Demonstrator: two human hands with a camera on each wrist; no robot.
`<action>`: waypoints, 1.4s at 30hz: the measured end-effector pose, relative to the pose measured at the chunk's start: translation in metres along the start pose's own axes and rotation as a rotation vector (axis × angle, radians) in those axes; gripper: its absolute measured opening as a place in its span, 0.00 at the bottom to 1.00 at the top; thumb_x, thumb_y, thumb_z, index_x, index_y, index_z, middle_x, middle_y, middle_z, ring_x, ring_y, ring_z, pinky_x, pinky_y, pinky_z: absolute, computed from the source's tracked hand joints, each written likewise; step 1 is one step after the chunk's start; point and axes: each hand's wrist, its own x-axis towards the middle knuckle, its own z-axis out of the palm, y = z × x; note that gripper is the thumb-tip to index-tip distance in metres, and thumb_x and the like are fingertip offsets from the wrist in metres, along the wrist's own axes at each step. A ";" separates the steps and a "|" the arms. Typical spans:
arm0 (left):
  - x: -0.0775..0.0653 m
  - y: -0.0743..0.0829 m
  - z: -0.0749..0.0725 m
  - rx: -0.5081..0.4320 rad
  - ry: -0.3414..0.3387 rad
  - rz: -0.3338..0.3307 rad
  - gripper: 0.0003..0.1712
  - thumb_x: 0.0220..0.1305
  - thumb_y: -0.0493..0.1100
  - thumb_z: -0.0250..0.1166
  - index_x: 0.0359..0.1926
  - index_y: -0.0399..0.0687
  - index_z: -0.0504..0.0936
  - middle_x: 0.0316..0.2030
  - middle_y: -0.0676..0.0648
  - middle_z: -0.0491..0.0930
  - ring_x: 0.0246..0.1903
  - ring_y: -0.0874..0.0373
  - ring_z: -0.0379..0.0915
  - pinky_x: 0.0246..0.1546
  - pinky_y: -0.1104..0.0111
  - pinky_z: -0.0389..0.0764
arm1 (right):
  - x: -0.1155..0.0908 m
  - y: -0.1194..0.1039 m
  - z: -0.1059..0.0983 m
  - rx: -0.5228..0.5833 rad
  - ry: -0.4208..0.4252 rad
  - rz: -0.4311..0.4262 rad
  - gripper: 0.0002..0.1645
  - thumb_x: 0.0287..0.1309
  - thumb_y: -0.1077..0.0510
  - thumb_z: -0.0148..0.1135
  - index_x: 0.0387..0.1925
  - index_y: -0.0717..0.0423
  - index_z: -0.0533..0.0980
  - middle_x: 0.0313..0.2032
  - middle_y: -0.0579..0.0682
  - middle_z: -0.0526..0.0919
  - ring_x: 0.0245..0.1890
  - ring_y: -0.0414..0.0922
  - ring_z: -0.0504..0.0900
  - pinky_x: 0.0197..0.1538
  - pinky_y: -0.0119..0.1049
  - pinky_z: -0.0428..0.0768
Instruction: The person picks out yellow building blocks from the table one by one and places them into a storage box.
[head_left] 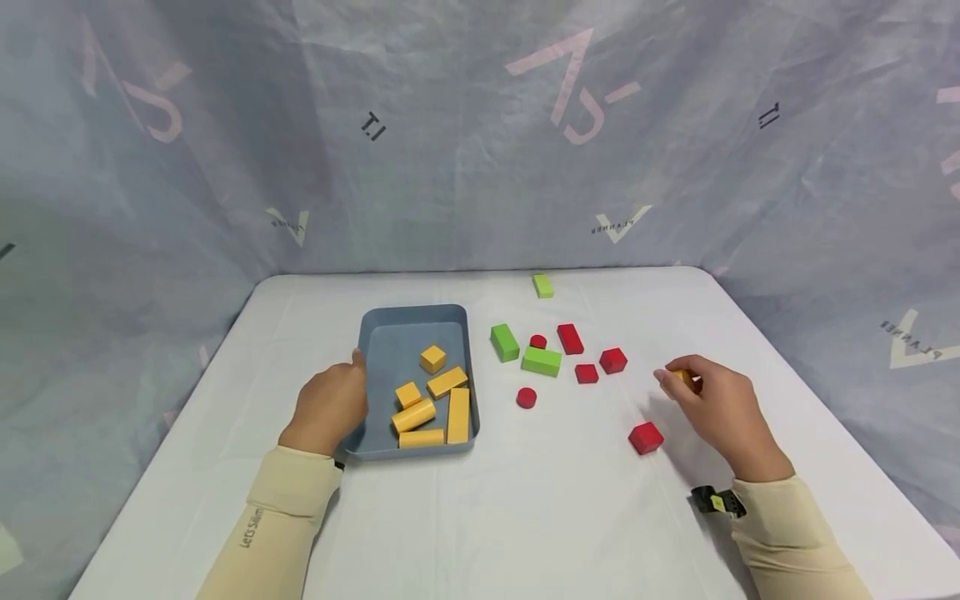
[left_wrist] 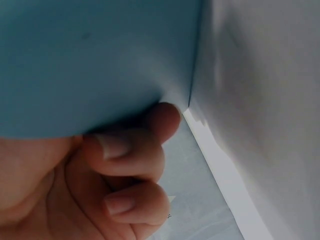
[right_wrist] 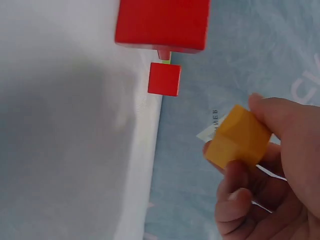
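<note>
On the left, my left hand (head_left: pixel 330 407) grips the left wall of a blue-grey tray (head_left: pixel 397 329). In the left wrist view its fingers (left_wrist: pixel 132 152) curl against the tray's wall. Several yellow wooden blocks lie inside, among them a cylinder (head_left: pixel 413 415), a cube (head_left: pixel 432 359) and a long block (head_left: pixel 458 415). Over the right part of the table, my right hand (head_left: pixel 723 407) pinches a small yellow block (right_wrist: pixel 240 137) between thumb and fingertips, held above the tabletop. The nearest thing to it is a red cube (head_left: pixel 646 437), just to its left and nearer me.
Between tray and right hand lie green blocks (head_left: pixel 542 361), red discs (head_left: pixel 527 397), a red oblong block (head_left: pixel 570 339) and another red cube (head_left: pixel 613 360). A light green block (head_left: pixel 543 286) is near the far edge. Grey printed cloth (head_left: pixel 480 167) hangs behind the white table (head_left: pixel 540 517).
</note>
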 end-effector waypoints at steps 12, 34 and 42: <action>-0.002 0.001 0.000 -0.001 0.015 -0.008 0.33 0.67 0.29 0.62 0.70 0.19 0.66 0.39 0.30 0.86 0.22 0.55 0.75 0.20 0.62 0.77 | 0.016 -0.020 -0.007 -0.025 0.009 -0.076 0.18 0.62 0.44 0.73 0.48 0.47 0.87 0.33 0.47 0.84 0.30 0.44 0.74 0.27 0.33 0.73; -0.004 0.002 0.002 -0.014 -0.009 -0.027 0.34 0.68 0.29 0.62 0.72 0.21 0.64 0.40 0.31 0.86 0.20 0.56 0.73 0.18 0.64 0.74 | 0.038 -0.074 -0.007 -0.016 -0.016 -0.260 0.34 0.53 0.73 0.70 0.63 0.55 0.79 0.53 0.54 0.83 0.41 0.49 0.82 0.41 0.48 0.86; -0.004 0.000 0.001 -0.015 0.010 -0.017 0.34 0.67 0.29 0.62 0.71 0.20 0.65 0.33 0.34 0.85 0.18 0.57 0.71 0.16 0.66 0.71 | 0.047 -0.089 -0.008 -0.023 0.024 -0.356 0.34 0.51 0.74 0.73 0.61 0.55 0.81 0.50 0.53 0.84 0.39 0.46 0.83 0.39 0.45 0.86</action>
